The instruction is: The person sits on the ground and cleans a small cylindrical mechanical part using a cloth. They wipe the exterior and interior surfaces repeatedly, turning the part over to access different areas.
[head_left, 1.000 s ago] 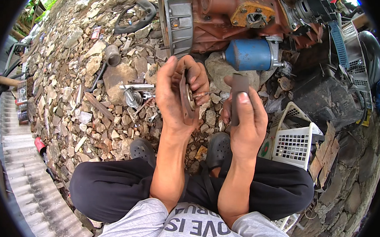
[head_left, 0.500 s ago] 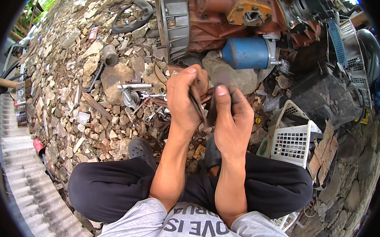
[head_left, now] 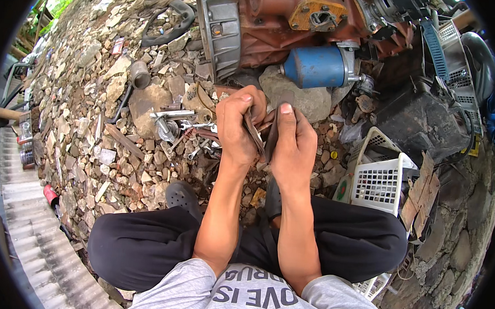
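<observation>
My left hand [head_left: 238, 126], fingers curled in, grips a thin dark brown flat piece [head_left: 253, 134] that slants down from its palm. Beside it, my right hand [head_left: 294, 146] pinches a dark brown strip [head_left: 272, 134] under its thumb; the strip's tip shows just past the thumbnail. The two pieces nearly meet at their lower ends. Whether they are one folded piece or two, I cannot tell. Behind the hands lie a grey stone [head_left: 301, 98] and a blue cylindrical canister [head_left: 315, 67] fixed to a rust-brown gearbox housing [head_left: 268, 35].
Several wrenches [head_left: 188, 125] and metal parts lie on the rubble left of my hands. A metal sleeve [head_left: 141, 75] and a black rubber loop [head_left: 173, 25] are farther off. To the right stand a white plastic basket [head_left: 375, 186] and a black box-shaped object [head_left: 423, 122].
My right hand has shifted slightly left and nearer, closing in on my left hand. The strip under its thumb, blurred before, is sharper now. The whole view has moved slightly.
</observation>
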Tool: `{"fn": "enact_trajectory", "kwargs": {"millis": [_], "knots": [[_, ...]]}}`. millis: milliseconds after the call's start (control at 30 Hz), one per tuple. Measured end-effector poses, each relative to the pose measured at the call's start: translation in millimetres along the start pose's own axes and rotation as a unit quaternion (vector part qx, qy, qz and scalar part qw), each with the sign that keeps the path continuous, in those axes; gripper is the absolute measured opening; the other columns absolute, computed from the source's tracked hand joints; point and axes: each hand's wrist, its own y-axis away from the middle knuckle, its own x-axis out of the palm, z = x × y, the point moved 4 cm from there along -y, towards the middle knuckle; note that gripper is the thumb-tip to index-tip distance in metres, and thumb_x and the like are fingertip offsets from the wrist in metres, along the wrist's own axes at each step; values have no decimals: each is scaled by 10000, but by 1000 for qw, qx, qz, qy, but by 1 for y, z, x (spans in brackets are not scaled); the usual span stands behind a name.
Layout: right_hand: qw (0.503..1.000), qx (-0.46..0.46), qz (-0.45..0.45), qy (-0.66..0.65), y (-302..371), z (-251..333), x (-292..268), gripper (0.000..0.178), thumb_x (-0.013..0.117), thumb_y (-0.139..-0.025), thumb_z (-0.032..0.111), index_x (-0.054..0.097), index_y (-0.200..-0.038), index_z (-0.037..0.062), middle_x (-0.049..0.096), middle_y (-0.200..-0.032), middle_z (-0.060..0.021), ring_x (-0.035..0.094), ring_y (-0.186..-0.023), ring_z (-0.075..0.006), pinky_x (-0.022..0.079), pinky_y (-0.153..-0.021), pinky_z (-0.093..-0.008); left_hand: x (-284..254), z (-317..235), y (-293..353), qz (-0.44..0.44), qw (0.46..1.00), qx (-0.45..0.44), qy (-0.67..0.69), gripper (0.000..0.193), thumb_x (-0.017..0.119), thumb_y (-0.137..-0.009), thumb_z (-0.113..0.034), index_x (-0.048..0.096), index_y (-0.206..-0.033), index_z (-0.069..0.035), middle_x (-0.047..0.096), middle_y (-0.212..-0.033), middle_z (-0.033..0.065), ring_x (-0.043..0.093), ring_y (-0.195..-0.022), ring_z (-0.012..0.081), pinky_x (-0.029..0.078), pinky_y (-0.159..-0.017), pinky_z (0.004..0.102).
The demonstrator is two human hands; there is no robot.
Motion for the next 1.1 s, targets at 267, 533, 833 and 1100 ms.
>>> {"fn": "enact_trajectory", "kwargs": {"millis": [267,533,833,1100], "knots": [[996,-17,47,-70,8,3,8,271,567,-996,234,618,-991,-32,604,-766,-16,529,-677,-66,427,-607,-221,-4,-3,-3,-21,998,-32,56,383,401,-881,-303,321,-582,-77,275,-571,4,245,-551,105,201,-518,285],[960,24,8,-280,0,-4,6,336,530,-1008,256,610,-1061,-66,604,-771,-49,571,-670,-134,481,-660,-276,0,-1,0,-4,984,-82,160,393,414,-895,-358,307,-601,-121,293,-548,-3,256,-489,104,228,-452,266],[986,21,55,-159,3,0,-1,306,575,-990,230,633,-1099,-50,625,-831,-39,580,-729,-94,477,-651,-238,-2,-2,0,-20,988,-62,144,379,420,-893,-324,308,-605,-104,284,-557,1,243,-507,97,203,-450,273],[992,-67,8,-104,8,17,-8,279,626,-961,168,623,-1128,-55,627,-842,-30,562,-680,-77,458,-601,-221,-1,-7,-1,-38,986,-104,122,408,427,-925,-349,305,-609,-122,267,-558,-11,231,-475,92,212,-412,254]]}}
